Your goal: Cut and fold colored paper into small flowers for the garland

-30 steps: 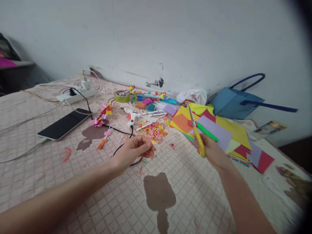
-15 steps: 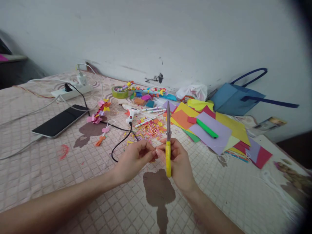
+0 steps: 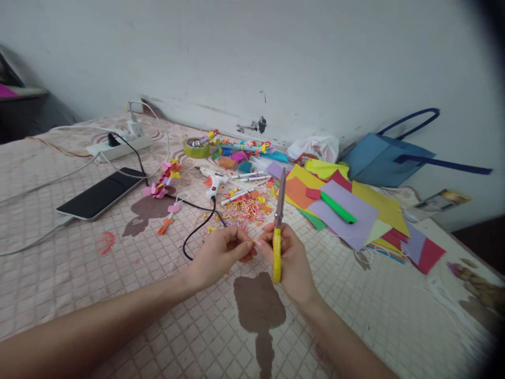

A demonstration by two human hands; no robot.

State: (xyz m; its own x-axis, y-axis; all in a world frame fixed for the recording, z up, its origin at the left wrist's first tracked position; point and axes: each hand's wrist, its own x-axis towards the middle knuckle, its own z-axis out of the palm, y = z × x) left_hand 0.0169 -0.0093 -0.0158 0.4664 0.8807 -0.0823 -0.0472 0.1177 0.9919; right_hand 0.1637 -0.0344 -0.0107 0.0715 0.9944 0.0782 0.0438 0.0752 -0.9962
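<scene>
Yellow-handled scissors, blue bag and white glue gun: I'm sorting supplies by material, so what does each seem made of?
Yellow-handled scissors: blades probably steel, grey with metallic sheen; handle likely plastic, given its even yellow.
Blue bag: matte, with flat panels and creased edges; perhaps non-woven fabric or stiff paper.
White glue gun: probably hard moulded plastic, given its smooth, rounded body.

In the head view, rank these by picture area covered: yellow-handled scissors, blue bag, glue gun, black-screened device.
1. Blue bag
2. Black-screened device
3. Yellow-handled scissors
4. Glue gun
The scissors are nearer the camera, which enlarges them.
</scene>
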